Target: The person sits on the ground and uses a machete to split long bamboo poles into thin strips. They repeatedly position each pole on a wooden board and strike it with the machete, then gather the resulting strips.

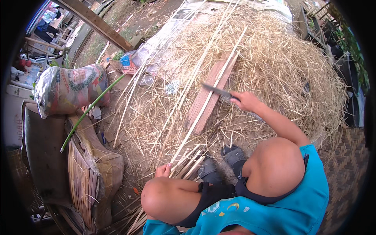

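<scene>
Right hand: fingers close around the handle of a knife, held out ahead of the knees. The dark blade points to the left and lies across a pale split strip; contact between edge and strip cannot be confirmed from this angle.

Left hand: grips the near end of the same strip, low beside the left knee (which hides part of the hand).

Position of the strip: it runs at a slant from the left hand, up and to the right, along the length of a brown plank, and its far end extends beyond the plank. The plank lies on ground littered with shavings.

Surroundings: a large heap of straw-coloured shavings spreads beyond the plank and to its right. A bundle of short split pieces lies just beside the left hand, near the dark footwear. On the left side, 1 stuffed printed sack lies on its side next to a worn brown seat with a slatted face. A green stalk slants past the sack. At lower right, 1 woven panel adjoins the heap.
</scene>
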Tool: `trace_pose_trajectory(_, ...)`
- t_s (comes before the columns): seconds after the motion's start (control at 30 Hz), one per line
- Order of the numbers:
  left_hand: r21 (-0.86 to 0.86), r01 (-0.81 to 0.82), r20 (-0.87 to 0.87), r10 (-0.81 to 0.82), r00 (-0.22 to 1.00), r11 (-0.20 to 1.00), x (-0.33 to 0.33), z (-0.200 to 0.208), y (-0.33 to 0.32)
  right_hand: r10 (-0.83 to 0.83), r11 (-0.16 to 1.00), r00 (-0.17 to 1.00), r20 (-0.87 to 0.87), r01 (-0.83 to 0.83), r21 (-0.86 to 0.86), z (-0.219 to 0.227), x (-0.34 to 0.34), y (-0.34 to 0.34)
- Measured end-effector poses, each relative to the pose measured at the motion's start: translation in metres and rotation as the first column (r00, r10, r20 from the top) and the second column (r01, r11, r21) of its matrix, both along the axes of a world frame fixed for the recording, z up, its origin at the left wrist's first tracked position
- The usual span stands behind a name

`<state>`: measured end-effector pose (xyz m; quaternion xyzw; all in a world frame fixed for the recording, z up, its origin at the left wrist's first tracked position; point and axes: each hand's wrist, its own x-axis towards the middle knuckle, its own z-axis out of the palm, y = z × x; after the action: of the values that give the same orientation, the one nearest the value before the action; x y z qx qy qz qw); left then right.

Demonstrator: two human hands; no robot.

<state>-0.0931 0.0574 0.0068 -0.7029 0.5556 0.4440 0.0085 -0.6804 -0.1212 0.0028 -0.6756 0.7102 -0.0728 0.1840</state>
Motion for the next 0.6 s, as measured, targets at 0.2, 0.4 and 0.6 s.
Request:
trace_pose_trajectory(0.2,0.015,-0.063,0.015,0.062,0.998,0.998,0.029,0.032,0.036,-0.136,0.990,0.988,-0.073,0.131,-0.058,-0.001,-0.034,-0.011)
trace_pose_trajectory(0.4,0.018,-0.071,0.009,0.071,0.997,0.997,0.031,0.025,0.051,-0.326,0.945,0.943,-0.062,0.327,0.010,0.009,-0.055,-0.027)
trace_pose_trajectory(0.6,-0.038,-0.036,0.028,0.037,0.999,0.999,0.040,0.004,0.034,-0.248,0.965,0.962,0.118,0.256,-0.056,0.036,-0.036,-0.004)
